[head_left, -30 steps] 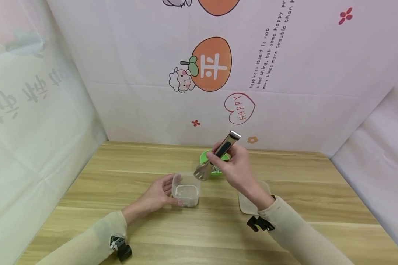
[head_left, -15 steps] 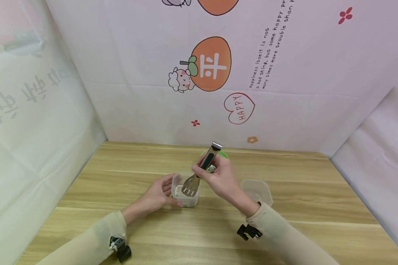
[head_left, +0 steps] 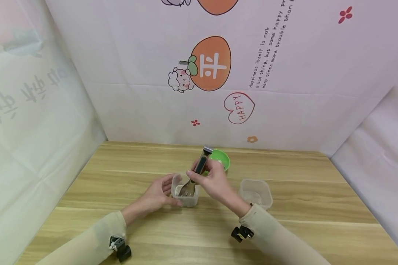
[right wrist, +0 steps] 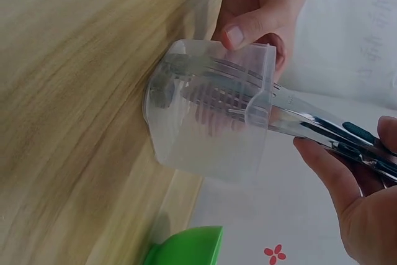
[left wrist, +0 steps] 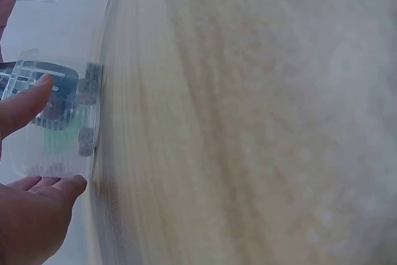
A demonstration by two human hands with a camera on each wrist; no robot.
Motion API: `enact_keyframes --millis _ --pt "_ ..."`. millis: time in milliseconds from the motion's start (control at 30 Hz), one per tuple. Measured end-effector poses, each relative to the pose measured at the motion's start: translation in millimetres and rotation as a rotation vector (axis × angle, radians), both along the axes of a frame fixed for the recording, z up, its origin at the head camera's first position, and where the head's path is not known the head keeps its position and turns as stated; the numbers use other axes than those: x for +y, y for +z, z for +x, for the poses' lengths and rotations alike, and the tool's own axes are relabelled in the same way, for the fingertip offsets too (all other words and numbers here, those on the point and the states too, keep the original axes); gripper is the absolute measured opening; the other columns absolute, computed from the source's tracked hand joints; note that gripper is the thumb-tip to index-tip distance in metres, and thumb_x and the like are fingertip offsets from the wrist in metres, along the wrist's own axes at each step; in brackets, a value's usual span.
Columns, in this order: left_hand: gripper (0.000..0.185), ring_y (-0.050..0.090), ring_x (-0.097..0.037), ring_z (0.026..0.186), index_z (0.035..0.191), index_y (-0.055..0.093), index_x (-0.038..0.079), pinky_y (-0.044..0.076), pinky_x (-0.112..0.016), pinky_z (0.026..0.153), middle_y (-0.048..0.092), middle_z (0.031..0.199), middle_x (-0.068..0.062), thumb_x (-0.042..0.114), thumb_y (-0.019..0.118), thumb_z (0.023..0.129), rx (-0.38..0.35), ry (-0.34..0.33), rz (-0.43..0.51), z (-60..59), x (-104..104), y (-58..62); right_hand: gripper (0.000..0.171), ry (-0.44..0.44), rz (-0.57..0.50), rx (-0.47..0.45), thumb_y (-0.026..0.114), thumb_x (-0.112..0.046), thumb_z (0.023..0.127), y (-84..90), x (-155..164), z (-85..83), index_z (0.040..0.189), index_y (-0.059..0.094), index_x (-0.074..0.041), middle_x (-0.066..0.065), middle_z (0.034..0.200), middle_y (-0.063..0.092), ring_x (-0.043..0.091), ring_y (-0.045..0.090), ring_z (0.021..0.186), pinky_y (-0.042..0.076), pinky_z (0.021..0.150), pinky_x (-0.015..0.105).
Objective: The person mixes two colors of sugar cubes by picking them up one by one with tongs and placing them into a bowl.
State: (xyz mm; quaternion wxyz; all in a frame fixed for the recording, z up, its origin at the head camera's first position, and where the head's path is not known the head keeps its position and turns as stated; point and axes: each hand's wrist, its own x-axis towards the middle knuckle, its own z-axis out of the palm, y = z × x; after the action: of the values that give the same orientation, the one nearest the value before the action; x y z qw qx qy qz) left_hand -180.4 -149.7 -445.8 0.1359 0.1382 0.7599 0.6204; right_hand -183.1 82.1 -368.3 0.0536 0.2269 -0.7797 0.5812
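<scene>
Clear plastic tub [head_left: 185,193] sits on the wooden counter [head_left: 119,173] right in the middle, and that's where everything's happening. The left hand [head_left: 156,195] cups it from the side, thumb and fingers [right wrist: 239,32] curled round the wall, so it's braced pretty well. The right hand [head_left: 212,180] grips a pair of metal tongs [head_left: 195,176] by the dark-padded handle, fingers wrapped round it, and the slotted tips are down inside the tub near the bottom. You can see them through the wall in the right wrist view. I can't tell from any view whether there's something pinched between the tips; it's too murky through the plastic.

Behind the right hand is a green bowl [head_left: 220,159], and off to the right there's a second clear tub [head_left: 256,192] standing well apart from the first.

If I were doing this, I'd keep the left hand exactly where it is, since a light tub like that will probably skate or tip if the tongs nudge the wall. Ease the squeeze on the tongs gently, with the tips low and centred, not dragging against the side. Then lift them straight up so they don't hook the rim. Going slow is the whole trick here imo.
</scene>
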Motion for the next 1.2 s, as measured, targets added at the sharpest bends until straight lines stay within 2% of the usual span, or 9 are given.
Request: enact_keyframes --millis 233,500,700,900,1200 --pt "0.102 0.041 -0.042 0.147 0.161 0.034 -0.003 0.038 -0.048 0.121 0.04 0.163 -0.023 -0.001 0.092 0.077 -0.008 -0.005 0.003 -0.6 0.5 -0.2 0.011 -0.005 -0.041 0.003 0.079 -0.003 0.093 -2.8 -0.2 -3.5 0.093 0.068 -0.006 0.004 0.084 0.072 0.02 0.07 0.077 0.065 0.065 0.034" --pt "0.101 0.041 -0.042 0.147 0.161 0.034 -0.004 0.037 -0.049 0.121 0.041 0.163 -0.022 -0.003 0.091 0.077 -0.014 0.003 -0.002 -0.7 1.7 0.7 0.012 -0.029 -0.051 0.043 0.079 -0.004 0.093 -4.2 2.6 -7.1 0.094 0.068 -0.007 0.004 0.088 0.072 0.02 0.069 0.082 0.063 0.072 0.033" --pt "0.1 0.042 -0.042 0.147 0.16 0.035 -0.003 0.038 -0.048 0.121 0.041 0.162 -0.022 -0.002 0.091 0.077 -0.012 0.003 -0.006 -0.7 0.9 -0.2 0.011 -0.01 -0.049 0.023 0.079 -0.004 0.093 -6.5 2.8 -7.1 0.093 0.068 -0.007 0.004 0.088 0.072 0.021 0.07 0.081 0.064 0.07 0.036" --pt "0.1 0.042 -0.043 0.147 0.16 0.034 -0.005 0.039 -0.047 0.121 0.041 0.162 -0.024 -0.001 0.091 0.078 -0.003 -0.002 0.0 -0.3 0.4 -1.1 0.011 -0.006 -0.02 0.027 0.079 -0.004 0.093 -10.2 0.0 -7.3 0.091 0.069 -0.008 0.002 0.085 0.072 0.018 0.07 0.079 0.064 0.068 0.032" --pt "0.1 0.04 -0.042 0.148 0.161 0.033 -0.003 0.037 -0.049 0.121 0.04 0.163 -0.022 0.0 0.091 0.079 -0.01 -0.002 -0.005 0.4 0.1 -0.5 0.011 -0.028 -0.048 0.049 0.08 -0.003 0.093 -9.7 -0.7 -8.5 0.091 0.069 -0.005 0.004 0.084 0.072 0.019 0.069 0.078 0.061 0.068 0.028"
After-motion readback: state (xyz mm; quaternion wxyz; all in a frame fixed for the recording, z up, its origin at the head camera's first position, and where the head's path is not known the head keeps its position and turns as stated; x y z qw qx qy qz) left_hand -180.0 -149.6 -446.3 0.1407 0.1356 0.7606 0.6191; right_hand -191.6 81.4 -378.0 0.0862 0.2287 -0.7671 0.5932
